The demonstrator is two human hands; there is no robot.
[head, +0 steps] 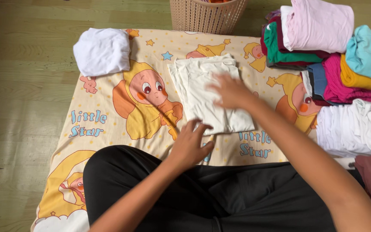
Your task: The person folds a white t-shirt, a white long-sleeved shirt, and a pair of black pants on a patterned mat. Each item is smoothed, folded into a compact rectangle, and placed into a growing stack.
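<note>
Cartoon-print sheet (pixel 108 124) under two hands, one cream garment (pixel 202 86).

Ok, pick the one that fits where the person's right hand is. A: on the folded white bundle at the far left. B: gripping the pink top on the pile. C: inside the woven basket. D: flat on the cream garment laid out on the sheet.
D: the right hand lies spread on the cream garment in the middle of the cartoon-print sheet, away from the basket and the folded white bundle.
</note>
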